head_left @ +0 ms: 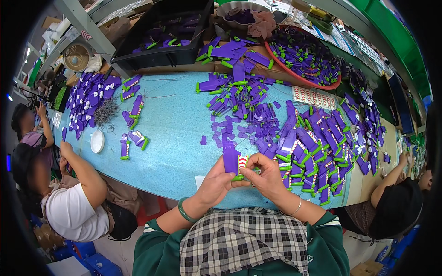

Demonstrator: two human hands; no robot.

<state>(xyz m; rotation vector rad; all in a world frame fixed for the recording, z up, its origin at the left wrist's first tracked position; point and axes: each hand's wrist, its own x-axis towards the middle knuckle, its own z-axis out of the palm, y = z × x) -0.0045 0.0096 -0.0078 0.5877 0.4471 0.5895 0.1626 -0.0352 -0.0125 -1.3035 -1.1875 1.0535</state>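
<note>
Fingers (225,176) of my left hand (212,187) and right hand (267,178) clamped on purple plastic part (231,160), above desk's (172,158) near edge. Probably light, stiff, slick; I'd hold by side edges, off striped sticker (243,162). Similar parts (318,138) piled right.

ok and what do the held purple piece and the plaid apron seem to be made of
Purple piece: probably moulded plastic, smooth and satin, judging by its even colour and crisp edges. Plaid apron: apparently woven cloth, matte, with soft folds; exact fibre unclear.
</note>
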